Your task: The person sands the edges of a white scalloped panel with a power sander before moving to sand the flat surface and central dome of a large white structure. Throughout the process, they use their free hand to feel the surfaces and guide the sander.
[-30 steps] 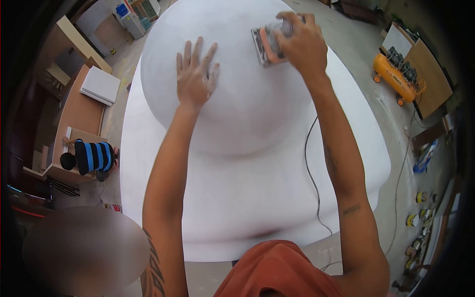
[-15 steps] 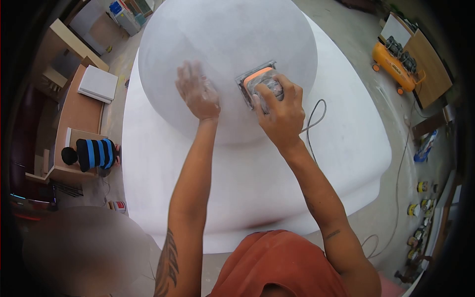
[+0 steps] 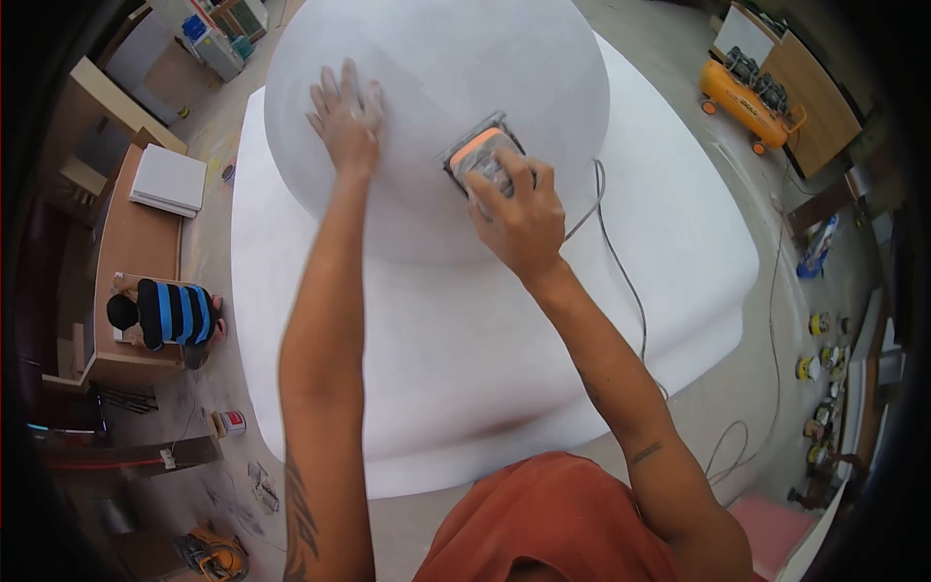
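A large pale grey dome [image 3: 436, 68] rises from a broad white base [image 3: 465, 339] with rounded edges. My left hand [image 3: 347, 126] lies on the dome's left side, fingers spread, holding nothing. My right hand [image 3: 524, 209] is wrapped over a dusty electric sander [image 3: 485, 160] with an orange band. The sander's square pad is against the dome, right of my left hand. Its dark cord [image 3: 621, 252] loops over the white base on the right.
At left a person in a striped shirt [image 3: 179, 312] crouches by a brown wooden cabinet [image 3: 145, 233] with white panels [image 3: 170, 179] on it. An orange air compressor [image 3: 745, 102] stands back right. Several cans [image 3: 808, 369] line the right floor.
My left hand has slid up and left over the dome, its fingers spread wider. The sander in my right hand has shifted slightly left. A blurred shape at lower left is gone from view.
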Demonstrator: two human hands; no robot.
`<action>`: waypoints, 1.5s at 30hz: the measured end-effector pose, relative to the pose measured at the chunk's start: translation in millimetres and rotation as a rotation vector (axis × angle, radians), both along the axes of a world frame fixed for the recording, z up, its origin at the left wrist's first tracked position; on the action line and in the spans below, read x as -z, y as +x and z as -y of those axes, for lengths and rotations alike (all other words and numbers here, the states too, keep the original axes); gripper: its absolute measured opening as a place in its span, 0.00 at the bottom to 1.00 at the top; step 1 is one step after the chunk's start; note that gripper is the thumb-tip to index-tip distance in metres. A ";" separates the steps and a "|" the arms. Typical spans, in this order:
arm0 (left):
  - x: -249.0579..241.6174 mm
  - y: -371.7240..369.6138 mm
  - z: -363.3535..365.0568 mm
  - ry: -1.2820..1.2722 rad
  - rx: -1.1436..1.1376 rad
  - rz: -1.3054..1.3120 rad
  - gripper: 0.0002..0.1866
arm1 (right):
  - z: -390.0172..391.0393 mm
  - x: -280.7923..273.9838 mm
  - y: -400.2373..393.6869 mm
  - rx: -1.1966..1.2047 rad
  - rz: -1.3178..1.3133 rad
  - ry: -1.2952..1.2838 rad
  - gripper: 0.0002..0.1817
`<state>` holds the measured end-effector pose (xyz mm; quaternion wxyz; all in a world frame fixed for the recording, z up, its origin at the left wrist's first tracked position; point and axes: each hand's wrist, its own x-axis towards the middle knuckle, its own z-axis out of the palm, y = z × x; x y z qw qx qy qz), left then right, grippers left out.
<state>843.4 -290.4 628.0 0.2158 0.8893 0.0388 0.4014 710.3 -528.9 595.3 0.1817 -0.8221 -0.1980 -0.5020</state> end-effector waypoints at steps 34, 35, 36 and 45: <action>-29.4 11.1 7.3 0.751 0.429 0.339 0.24 | 4.4 53.4 -24.5 0.199 -0.054 0.364 0.13; -30.2 10.0 7.8 0.754 0.425 0.327 0.24 | 2.8 50.1 -24.5 0.201 -0.054 0.372 0.13; -30.9 9.5 8.9 0.756 0.420 0.316 0.25 | 3.0 46.3 -23.3 0.195 -0.052 0.355 0.13; -29.3 16.1 5.1 0.777 0.479 0.356 0.24 | 61.6 -35.3 65.6 0.338 -0.165 0.472 0.12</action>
